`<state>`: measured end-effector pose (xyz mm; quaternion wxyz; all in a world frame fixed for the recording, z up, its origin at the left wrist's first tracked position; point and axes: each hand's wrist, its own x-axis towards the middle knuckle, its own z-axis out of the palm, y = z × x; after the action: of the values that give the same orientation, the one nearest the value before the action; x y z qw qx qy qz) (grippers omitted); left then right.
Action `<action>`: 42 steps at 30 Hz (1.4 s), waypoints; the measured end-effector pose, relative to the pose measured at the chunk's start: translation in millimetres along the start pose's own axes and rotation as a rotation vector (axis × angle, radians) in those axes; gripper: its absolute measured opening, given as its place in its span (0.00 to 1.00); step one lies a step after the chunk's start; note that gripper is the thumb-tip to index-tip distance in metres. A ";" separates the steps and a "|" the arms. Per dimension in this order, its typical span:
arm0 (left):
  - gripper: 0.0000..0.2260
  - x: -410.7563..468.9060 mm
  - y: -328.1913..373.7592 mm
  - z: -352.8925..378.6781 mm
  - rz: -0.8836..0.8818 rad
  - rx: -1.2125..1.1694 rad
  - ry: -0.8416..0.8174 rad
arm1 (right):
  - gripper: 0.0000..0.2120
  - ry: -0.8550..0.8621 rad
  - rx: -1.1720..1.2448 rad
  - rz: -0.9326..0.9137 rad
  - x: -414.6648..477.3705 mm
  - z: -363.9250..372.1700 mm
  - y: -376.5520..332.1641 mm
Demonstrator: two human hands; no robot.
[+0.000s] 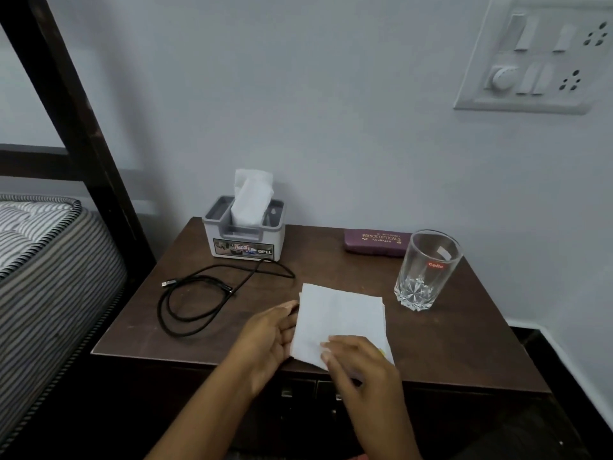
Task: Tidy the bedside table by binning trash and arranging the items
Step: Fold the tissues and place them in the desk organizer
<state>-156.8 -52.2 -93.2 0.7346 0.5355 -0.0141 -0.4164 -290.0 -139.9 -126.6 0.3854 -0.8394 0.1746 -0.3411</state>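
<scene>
A white folded tissue (341, 317) lies flat near the front edge of the dark wooden bedside table (447, 343). My left hand (268, 340) lies palm up with straight fingers against the tissue's left edge. My right hand (358, 363) rests on the tissue's near corner; its fingers are bent on the paper, and whether they pinch it I cannot tell. A grey tissue holder (245, 230) with tissues sticking up stands at the back left. A black coiled cable (202, 293) lies on the left. A clear glass (424, 270) and a maroon spectacle case (374, 242) sit at the right back.
A striped mattress (43, 260) and dark bed frame (83, 127) stand left of the table. A switchboard (537, 58) is on the wall at upper right. Drawer fronts (298, 393) show below the table's front edge.
</scene>
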 end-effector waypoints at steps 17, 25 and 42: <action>0.24 -6.3 -7.5 -3.7 0.022 0.107 -0.031 | 0.08 0.088 -0.667 -0.616 20.0 14.2 4.2; 0.21 -7.1 -4.8 -3.6 0.016 0.110 -0.062 | 0.10 -0.045 -0.628 -0.664 17.9 10.2 21.1; 0.11 6.3 14.1 11.4 0.008 0.502 0.056 | 0.20 -0.247 -0.345 -0.411 11.7 -12.5 14.3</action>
<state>-149.6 -63.9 -79.8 0.5803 0.7124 -0.0990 -0.3820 -291.0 -162.1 -126.5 0.1782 -0.9454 0.0082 -0.2727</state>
